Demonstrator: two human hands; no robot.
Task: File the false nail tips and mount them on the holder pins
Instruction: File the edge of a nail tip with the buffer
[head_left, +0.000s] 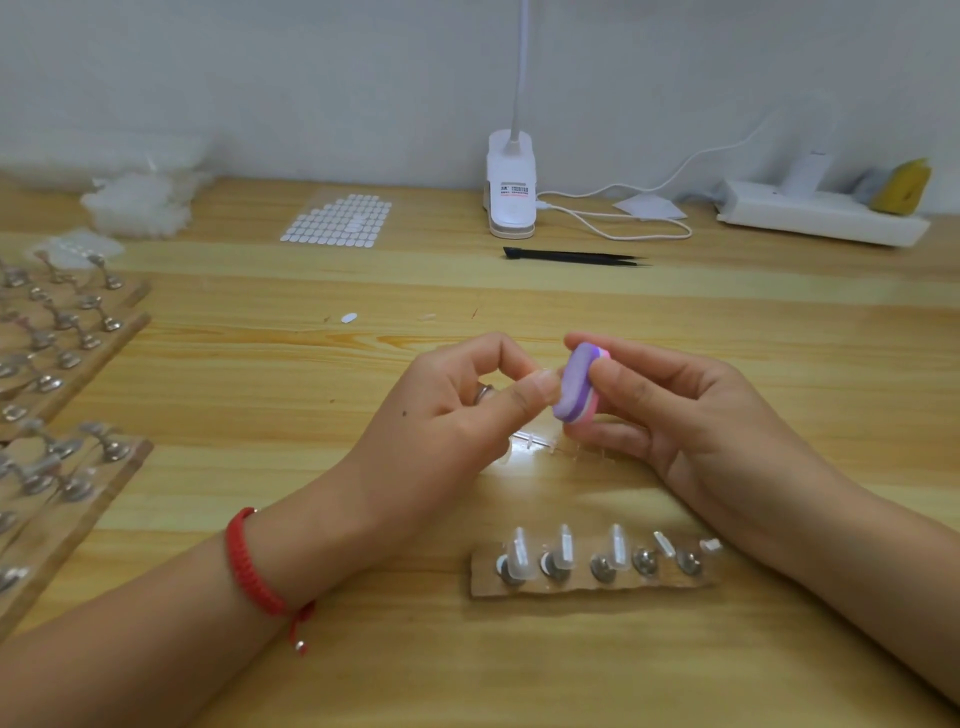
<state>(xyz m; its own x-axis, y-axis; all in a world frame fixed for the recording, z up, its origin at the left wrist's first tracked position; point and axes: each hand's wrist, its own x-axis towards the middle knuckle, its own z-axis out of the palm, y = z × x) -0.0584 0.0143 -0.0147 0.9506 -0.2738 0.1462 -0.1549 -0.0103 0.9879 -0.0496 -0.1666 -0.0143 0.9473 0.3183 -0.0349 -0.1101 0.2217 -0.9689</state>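
My right hand (675, 410) grips a small purple and pink filing block (579, 382) between thumb and fingers. My left hand (457, 415) pinches a clear false nail tip (545, 376) against the block's purple face; the tip is mostly hidden by my fingertips. In front of me lies a wooden holder strip (592, 584) with several metal pins. Three of its pins carry clear nail tips (563, 545), and two more pins to the right hold small pieces. A clear plastic sprue (540, 447) lies under my hands.
Several wooden holder strips with bare metal pins (62, 364) fill the left edge. At the back stand a sheet of white adhesive tabs (343, 221), a pile of clear tips (140, 202), a white clip lamp (511, 187), black tweezers (571, 256) and a power strip (821, 213).
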